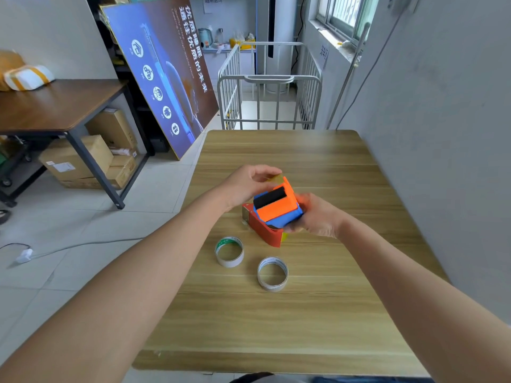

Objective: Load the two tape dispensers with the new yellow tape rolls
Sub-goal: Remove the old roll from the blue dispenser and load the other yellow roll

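Head view. Both hands were raised just above the light wood-grain table [318, 313], working on one orange-and-blue plastic tape dispenser with a black roller [277, 207]. The right hand [318, 217] was closed around the lower right end of that dispenser and carried its weight. The left hand [249, 183] sat at the upper left end, fingers narrowed to a pinch on a yellowish strip of tape [276, 178] at the dispenser's top edge.

The dispenser's long axis ran from lower right to upper left, tilted up toward the left hand — the tape end therefore lay directly at the left fingertips, and the left hand was the nearer one for any threading over the roller.

A second dispenser, red plastic with a metal cutter edge [262, 230], rested on the table directly beneath the held one, partly covered by it. A sliver of yellow showed at its near right corner, so it probably carried a roll already; this could not be confirmed.

Two white cardboard tape cores, apparently empty, lay nearer the person: one with green inner print [229, 251], one plain grey-white [273, 273], standing apart.

Hidden or unclear: the roll inside the held dispenser was not visible; the right fingers were blurred.
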`<state>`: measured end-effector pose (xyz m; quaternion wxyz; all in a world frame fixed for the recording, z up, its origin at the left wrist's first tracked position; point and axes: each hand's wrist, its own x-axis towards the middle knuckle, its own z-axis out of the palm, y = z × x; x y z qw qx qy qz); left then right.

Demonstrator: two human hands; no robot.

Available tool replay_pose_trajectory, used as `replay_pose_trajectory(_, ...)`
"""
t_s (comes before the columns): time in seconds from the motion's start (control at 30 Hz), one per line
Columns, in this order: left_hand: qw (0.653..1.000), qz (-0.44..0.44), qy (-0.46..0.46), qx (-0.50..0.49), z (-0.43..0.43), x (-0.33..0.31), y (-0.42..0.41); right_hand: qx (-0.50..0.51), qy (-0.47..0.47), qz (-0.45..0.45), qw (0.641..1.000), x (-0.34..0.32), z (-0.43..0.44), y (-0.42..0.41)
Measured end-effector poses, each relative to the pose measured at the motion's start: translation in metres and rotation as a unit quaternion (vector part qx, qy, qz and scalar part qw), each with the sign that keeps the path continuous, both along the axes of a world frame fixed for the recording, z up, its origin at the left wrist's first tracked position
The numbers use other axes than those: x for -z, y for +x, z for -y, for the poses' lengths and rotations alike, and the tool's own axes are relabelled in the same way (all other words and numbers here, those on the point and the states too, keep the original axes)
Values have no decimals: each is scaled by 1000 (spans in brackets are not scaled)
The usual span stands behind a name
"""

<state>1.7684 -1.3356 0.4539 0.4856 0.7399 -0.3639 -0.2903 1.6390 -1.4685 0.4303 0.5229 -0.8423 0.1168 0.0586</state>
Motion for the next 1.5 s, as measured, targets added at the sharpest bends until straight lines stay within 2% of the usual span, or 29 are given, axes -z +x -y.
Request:
replay_pose_trajectory(0.2, 998, 28, 42, 23, -1, -1, 7, -14, -4, -12, 1000, 2, -3, 0)
replay_pose_trajectory(0.33, 994, -99, 38, 31, -11, -3, 14, -23, -9, -20, 999, 4, -5, -1)
replay_pose_trajectory(0.4, 991, -133, 25, 23, -14, 0, 16, -19, -10, -17, 1000, 4, -5, 1)
replay_pose_trajectory(0.47, 994, -105, 11, 0, -12, 3, 15, -19, -10, -16, 1000, 6, -5, 2)
replay_pose_trajectory(0.6, 998, 36, -21, -37, -2, 5, 9, -10, -8, -4, 1000, 12, -4, 0)
replay_pose_trajectory(0.77, 998, 17, -33, -49, -4, 0, 10, -16, -5, 34, 999, 11, -8, 0)
replay_pose_trajectory(0.97, 993, 55, -54, -88, -7, -3, 7, -14, 1, 43, 999, 15, -10, 0)
replay_pose_trajectory(1.17, 985, 153, 5, -82, -2, 0, 3, -32, 6, 4, 999, 12, -6, -1)
replay_pose_trajectory(1.33, 992, 107, -16, -65, -3, -9, 1, -42, 51, -3, 998, 11, 1, -4)
replay_pose_trajectory(1.5, 995, 91, 22, -21, -5, -8, -1, -60, 75, -15, 995, 15, 1, -9)
